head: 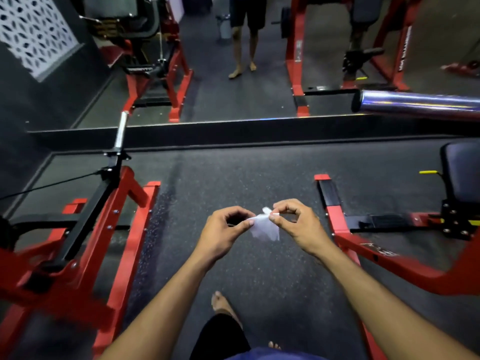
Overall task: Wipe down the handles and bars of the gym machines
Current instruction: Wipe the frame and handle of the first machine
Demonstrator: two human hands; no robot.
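Head view, lower centre of the frame: both forearms reach forward over the dark rubber floor [259, 178]. Left hand [226, 231] and right hand [296, 222] meet at mid-frame, each pinching an edge of a small white wipe [265, 227] between thumb and curled fingers; the wipe hangs between them, clear of any equipment. Judgement: the step in hand is preparation, spreading or unfolding the wipe; no handle or bar is in contact with it yet.

To the lower left stands a red machine frame [122, 229] with a black arm ending in a chrome bar [120, 131]. At right sits a second red frame [363, 245] with a black padded seat [462, 172]. A polished steel bar [420, 102] enters from the upper right. At top centre, beyond a low black divider [233, 131], a person's bare legs [244, 48] are visible among further red machines.

Next move, as judged: carry the opened wipe to the nearest bar and close the fingers round it.
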